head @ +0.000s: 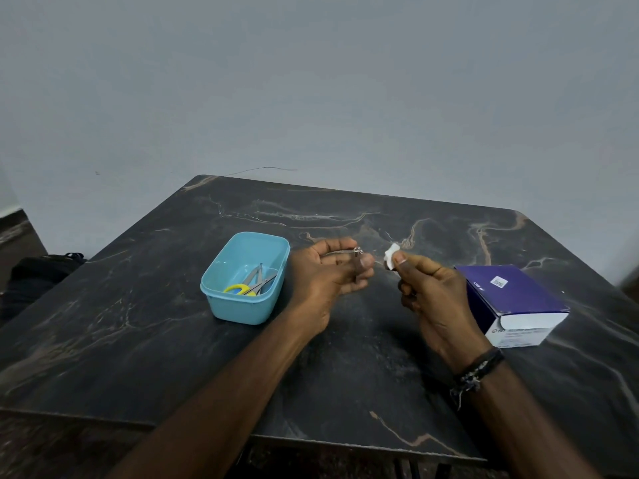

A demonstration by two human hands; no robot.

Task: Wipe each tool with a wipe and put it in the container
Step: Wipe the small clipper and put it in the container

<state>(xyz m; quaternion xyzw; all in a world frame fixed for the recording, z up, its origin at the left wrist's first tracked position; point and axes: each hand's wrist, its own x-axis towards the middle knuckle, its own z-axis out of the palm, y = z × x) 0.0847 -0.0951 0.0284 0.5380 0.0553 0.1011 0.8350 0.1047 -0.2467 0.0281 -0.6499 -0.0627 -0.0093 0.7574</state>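
Holding small metal tool point(356, 252) in left hand point(328, 274), right hand point(432, 292) pinching white wipe point(391, 256); blue container point(245, 276) holds 2 tools.

The light is dim and cool, soft and even, with no clear source and no hard shadows. The grey wall point(311, 81) darkens toward the corners. The dark marbled tabletop point(345, 375) shows only a faint sheen (no strong glare). Wide-angle distortion bends its edges outward. Detail is soft throughout, and the print on the purple box point(511, 292) is blurred
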